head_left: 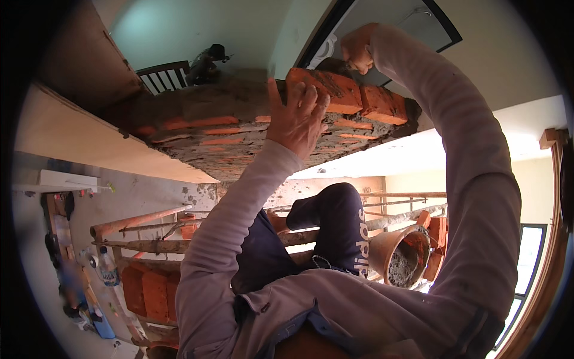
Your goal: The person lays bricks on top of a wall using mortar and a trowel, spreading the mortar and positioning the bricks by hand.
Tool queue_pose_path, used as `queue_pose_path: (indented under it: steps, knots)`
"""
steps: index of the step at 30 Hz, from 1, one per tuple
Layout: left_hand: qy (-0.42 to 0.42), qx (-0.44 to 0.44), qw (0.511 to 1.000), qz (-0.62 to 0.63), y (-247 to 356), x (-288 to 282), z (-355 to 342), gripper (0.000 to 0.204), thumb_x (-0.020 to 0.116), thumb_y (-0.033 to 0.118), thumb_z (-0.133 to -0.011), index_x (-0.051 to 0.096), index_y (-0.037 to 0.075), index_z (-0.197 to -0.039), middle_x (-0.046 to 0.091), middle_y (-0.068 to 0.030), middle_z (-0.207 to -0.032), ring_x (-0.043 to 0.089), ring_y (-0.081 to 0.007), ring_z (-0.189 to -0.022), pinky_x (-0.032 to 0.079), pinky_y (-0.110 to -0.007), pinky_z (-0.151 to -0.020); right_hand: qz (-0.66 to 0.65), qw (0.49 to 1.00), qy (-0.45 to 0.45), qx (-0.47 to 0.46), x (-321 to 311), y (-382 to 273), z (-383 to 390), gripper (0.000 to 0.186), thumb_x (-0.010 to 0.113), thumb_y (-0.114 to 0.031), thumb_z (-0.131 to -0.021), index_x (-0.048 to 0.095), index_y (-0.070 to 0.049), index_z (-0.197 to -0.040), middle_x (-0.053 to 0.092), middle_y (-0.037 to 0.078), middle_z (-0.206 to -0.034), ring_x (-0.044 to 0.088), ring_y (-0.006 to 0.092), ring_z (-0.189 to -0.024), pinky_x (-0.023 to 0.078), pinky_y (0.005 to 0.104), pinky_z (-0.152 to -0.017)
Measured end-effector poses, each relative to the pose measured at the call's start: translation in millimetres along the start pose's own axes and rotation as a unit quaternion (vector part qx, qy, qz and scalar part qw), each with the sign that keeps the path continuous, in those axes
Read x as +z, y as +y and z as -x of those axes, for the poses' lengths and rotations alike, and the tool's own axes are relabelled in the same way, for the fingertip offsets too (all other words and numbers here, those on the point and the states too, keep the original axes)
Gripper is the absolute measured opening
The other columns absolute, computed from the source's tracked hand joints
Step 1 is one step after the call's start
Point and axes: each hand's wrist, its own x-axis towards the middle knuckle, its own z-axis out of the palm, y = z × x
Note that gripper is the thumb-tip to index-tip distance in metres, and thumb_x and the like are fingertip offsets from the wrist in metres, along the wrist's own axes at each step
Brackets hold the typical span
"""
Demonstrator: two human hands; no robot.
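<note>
Hand (L) (299, 116) spread against brick (335, 90), top course of wall (221, 142); hand (R) (360, 52) curled just beyond, contents can't tell. Step prob. setting brick in mortar (233, 99); next move calls for (L) steady, (R) dressing joint w/o nudging brick.

The brick wall (224, 142) carries two orange bricks (384, 106) at its right end and grey mortar (221, 102) further left.

My long-sleeved top (347, 299) is pale greyish pink; my dark navy trousers (336, 212) carry white lettering (362, 242) and a drawstring (321, 261).
</note>
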Motion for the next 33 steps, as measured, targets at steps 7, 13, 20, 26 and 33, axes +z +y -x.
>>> queue_pose_path:
  steps: [7, 13, 20, 26, 33]
  knots:
    - [-0.005, -0.007, 1.000, -0.016, 1, 0, 2, 0.062, 0.070, 0.043, -0.082, 0.053, 0.018, -0.136, 0.047, -0.0064, -0.137, 0.039, -0.0255, -0.133, 0.015, -0.073, -0.109, -0.225, 0.969, 0.050, -0.085, -7, 17, 5, 0.019, 0.071, -0.005, -0.071, 0.068, -0.001, -0.089, 0.065, 0.007, -0.072, 0.061, 0.0162, -0.056, 0.045, 0.0336, -0.044]
    - [0.008, -0.004, 1.000, 0.013, 3, 4, 4, 0.067, 0.072, 0.041, -0.081, 0.048, 0.019, -0.139, 0.046, -0.0068, -0.137, 0.038, -0.0259, -0.133, 0.017, -0.073, -0.108, -0.320, 0.930, 0.096, -0.152, 13, 40, -33, 0.033, 0.068, -0.002, -0.067, 0.071, -0.002, -0.100, 0.062, 0.008, -0.069, 0.055, 0.0157, -0.047, 0.041, 0.0308, -0.039]
    - [0.017, 0.002, 0.999, 0.038, 0, 9, 13, 0.071, 0.073, 0.036, -0.081, 0.043, 0.020, -0.143, 0.042, -0.0081, -0.142, 0.035, -0.0267, -0.136, 0.019, -0.075, -0.106, -0.513, 0.818, 0.079, -0.248, 31, 73, -39, 0.045, 0.065, -0.002, -0.064, 0.067, 0.002, -0.109, 0.059, 0.010, -0.068, 0.055, 0.0158, -0.049, 0.042, 0.0308, -0.041]
    - [0.023, 0.006, 0.999, 0.024, 5, 10, 21, 0.066, 0.071, 0.041, -0.082, 0.046, 0.021, -0.140, 0.037, -0.0093, -0.148, 0.028, -0.0277, -0.142, 0.015, -0.075, -0.107, -0.536, 0.782, 0.247, -0.198, 91, 64, 67, 0.041, 0.066, -0.005, -0.069, 0.066, 0.001, -0.110, 0.060, 0.007, -0.073, 0.056, 0.0145, -0.055, 0.045, 0.0295, -0.049]
    - [0.018, -0.011, 1.000, -0.023, -2, 11, 23, 0.068, 0.066, 0.043, -0.086, 0.039, 0.025, -0.146, 0.036, -0.0034, -0.150, 0.030, -0.0244, -0.141, 0.015, -0.076, -0.107, -0.218, 0.750, 0.625, -0.002, 215, -35, 123, 0.034, 0.056, -0.001, -0.082, 0.061, -0.007, -0.115, 0.065, 0.017, -0.095, 0.064, 0.0359, -0.076, 0.054, 0.0462, -0.069]
